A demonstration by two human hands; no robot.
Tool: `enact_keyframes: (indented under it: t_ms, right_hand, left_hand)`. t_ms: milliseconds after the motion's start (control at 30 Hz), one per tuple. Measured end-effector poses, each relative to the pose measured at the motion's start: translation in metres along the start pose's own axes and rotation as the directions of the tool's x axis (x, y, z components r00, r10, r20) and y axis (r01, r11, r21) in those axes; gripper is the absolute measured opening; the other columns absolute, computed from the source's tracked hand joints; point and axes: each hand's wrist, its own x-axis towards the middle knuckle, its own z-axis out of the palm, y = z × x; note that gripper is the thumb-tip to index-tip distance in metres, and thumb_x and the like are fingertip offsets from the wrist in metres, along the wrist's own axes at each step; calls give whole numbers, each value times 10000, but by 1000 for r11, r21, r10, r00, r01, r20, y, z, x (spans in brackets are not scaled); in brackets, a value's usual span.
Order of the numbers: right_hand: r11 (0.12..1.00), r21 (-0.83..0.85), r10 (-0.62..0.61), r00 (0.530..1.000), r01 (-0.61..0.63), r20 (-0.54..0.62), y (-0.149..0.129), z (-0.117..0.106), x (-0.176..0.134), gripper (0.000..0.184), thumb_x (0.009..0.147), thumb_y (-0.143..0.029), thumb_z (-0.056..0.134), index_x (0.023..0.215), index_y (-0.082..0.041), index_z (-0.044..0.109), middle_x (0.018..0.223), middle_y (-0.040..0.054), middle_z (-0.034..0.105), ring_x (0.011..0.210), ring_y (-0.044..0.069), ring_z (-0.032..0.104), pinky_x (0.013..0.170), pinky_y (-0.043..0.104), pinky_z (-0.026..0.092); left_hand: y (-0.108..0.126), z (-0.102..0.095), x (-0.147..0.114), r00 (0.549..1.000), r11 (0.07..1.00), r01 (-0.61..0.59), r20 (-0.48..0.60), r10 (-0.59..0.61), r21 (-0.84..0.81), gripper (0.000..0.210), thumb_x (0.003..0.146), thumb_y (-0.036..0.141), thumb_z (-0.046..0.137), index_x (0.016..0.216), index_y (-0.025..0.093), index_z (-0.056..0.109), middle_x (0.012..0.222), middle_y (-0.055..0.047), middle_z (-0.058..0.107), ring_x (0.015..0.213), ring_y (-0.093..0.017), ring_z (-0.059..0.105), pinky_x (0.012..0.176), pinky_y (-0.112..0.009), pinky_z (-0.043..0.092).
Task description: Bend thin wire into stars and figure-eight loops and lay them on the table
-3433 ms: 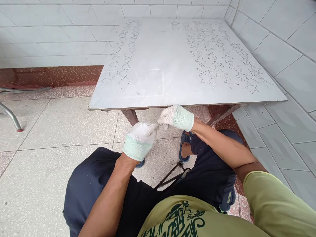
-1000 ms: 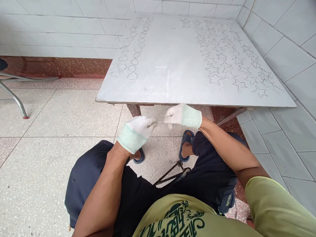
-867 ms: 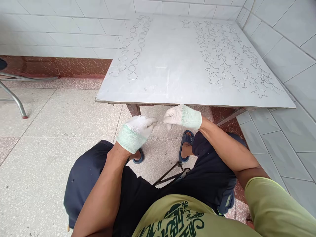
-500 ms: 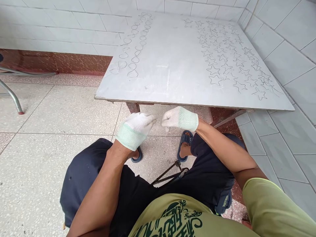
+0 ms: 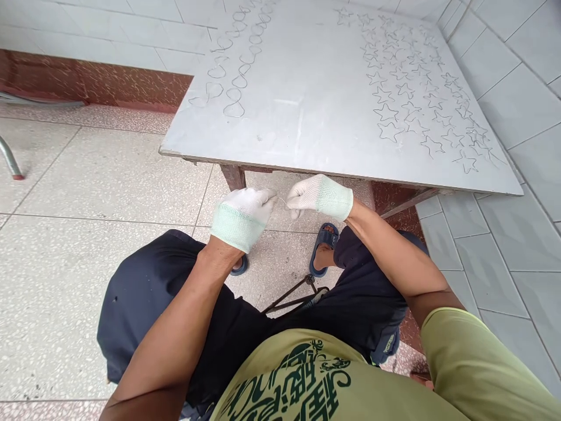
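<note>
Both hands wear white knit gloves with pale green cuffs and hover just before the table's front edge. My left hand [image 5: 246, 213] has its fingers pinched on one end of a thin wire [image 5: 283, 202]. Facing it, my right hand [image 5: 316, 195] is closed with thumb and fingertips on the same wire. A short curved stretch shows in the gap between the hands, and a thin tail hangs below the right fingers. The wire's full shape is hidden by the gloves.
On the white tabletop [image 5: 280, 137] lie several star-shaped wires [image 5: 388, 111] at the right and a column of looped wires [image 5: 234, 110] at the left. Tiled walls border the back and right. A dark folding stand [image 5: 291, 295] is between my legs.
My view has tipped down slightly, so the table sits higher in it. The curved wire between my hands shows more plainly, and my left fingers look more closed.
</note>
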Motion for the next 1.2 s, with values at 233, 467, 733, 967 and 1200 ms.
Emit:
enact_keyframes:
  t_ms: [233,467,733,967,1200]
  right_hand:
    - [994,-110,12,992,-25,-122,-12,7,-5,190,861,-150,706,681,-188,753,704,1,781,733,142,760,749,237,592]
    - [976,-217,-42,982,1,-186,-12,16,-2,226,888,-221,696,679,-186,774,717,12,784,729,151,734,710,241,536]
    - [966,-257,-102,963,35,-251,1,23,7,249,936,-193,670,713,-176,778,751,9,794,769,138,745,746,224,519]
    - [985,-165,-78,973,43,-216,-2,11,2,244,939,-218,700,713,-184,783,738,3,800,749,141,754,735,227,544]
    - [987,-132,-128,942,91,-310,5,20,4,237,946,-188,650,755,-194,790,765,-9,799,786,144,754,799,247,552]
  left_hand:
    - [9,7,-5,992,997,68,-102,-69,-22,217,955,353,549,829,261,700,792,-55,706,826,-253,651,732,-359,436]
    - [15,32,-1,945,974,218,-240,-225,-54,347,1002,327,457,719,238,637,715,-29,664,756,-222,617,688,-366,382]
    - [15,45,0,886,829,304,-179,-427,-469,340,968,409,490,803,224,722,741,-8,721,812,-208,671,712,-339,456]
    - [-6,41,7,935,657,229,-25,-353,-718,363,904,505,652,959,177,797,886,-88,813,833,-229,755,823,-342,579]
    - [-9,45,1,923,817,240,-137,-359,-524,349,961,393,578,1127,235,842,958,-57,827,866,-242,752,819,-353,554]
